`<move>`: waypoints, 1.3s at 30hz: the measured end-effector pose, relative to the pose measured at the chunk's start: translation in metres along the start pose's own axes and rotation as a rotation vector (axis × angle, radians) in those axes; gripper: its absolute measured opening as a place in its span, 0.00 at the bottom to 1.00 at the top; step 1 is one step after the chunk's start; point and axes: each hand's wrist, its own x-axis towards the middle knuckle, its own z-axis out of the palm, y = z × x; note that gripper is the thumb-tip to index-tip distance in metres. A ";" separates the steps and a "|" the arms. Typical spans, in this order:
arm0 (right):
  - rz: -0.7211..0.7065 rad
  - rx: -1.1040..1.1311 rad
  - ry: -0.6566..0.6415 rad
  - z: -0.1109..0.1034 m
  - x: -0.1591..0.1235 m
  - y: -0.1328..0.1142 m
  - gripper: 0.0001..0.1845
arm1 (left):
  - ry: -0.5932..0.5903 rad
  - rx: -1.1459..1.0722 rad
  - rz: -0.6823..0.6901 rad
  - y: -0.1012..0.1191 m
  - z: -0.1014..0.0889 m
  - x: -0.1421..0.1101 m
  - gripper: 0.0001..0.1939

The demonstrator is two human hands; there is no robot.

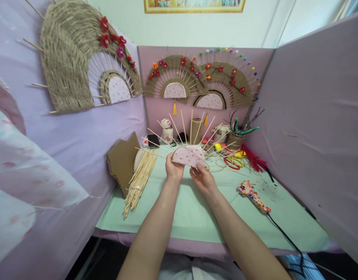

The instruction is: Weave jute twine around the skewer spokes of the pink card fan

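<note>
Between my hands, above the table, is a half-round fan base [188, 154] covered in white cloth with pink dots. Thin wooden sticks [183, 126] spread outward from its curved edge like rays. My left hand [174, 168] grips the base at its left end, fingers beneath it. At the lower right edge, my right hand [202, 178] pinches it between thumb and fingers. A thin brown cord trails near the base's right side; where it starts I cannot make out.
A bundle of sticks [140, 182] and brown cardboard [123, 161] lie left. At right are a floral glue gun [255, 197] with a black cable, scissors [234, 163] and red pipe cleaners [256, 159]. Jars and a twine roll [195, 130] stand behind. Finished fans [174, 66] hang on the partitions.
</note>
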 end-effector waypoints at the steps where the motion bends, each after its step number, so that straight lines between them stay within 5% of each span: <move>1: -0.003 -0.007 -0.005 0.000 0.000 0.000 0.14 | -0.011 -0.007 -0.011 0.000 0.000 0.001 0.07; 27: -0.012 0.017 -0.070 -0.001 0.000 -0.004 0.14 | -0.301 0.172 -0.091 -0.008 -0.007 -0.002 0.16; 39: 0.013 0.014 -0.042 -0.001 -0.002 -0.007 0.14 | -0.331 0.168 -0.134 -0.008 -0.007 -0.001 0.13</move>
